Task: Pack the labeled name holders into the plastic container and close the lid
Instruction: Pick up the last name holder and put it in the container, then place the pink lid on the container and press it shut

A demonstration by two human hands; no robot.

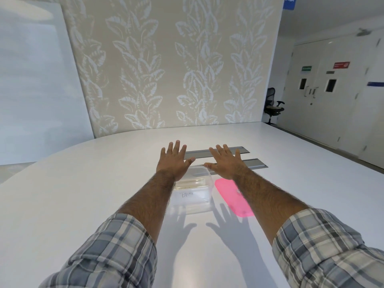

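The counter (83, 194) looked like smooth white laminate with a soft sheen, enough to catch a pale glare and crisp shadows. The container (199, 204) was clear, glossy plastic, its walls throwing bright reflections. Inside it, a name holder (188, 195) showed a matt white paper label bearing handwriting. The lid (228, 196) was translucent pink plastic, smooth and lightly shiny. Two hatch strips (218, 151) set into the counter had a grey, brushed-metal look. The sleeves (116, 252) were woven plaid cloth, soft and matt. The wall panel (176, 69) appeared matt and finely textured, like fabric, with a pale leaf print.
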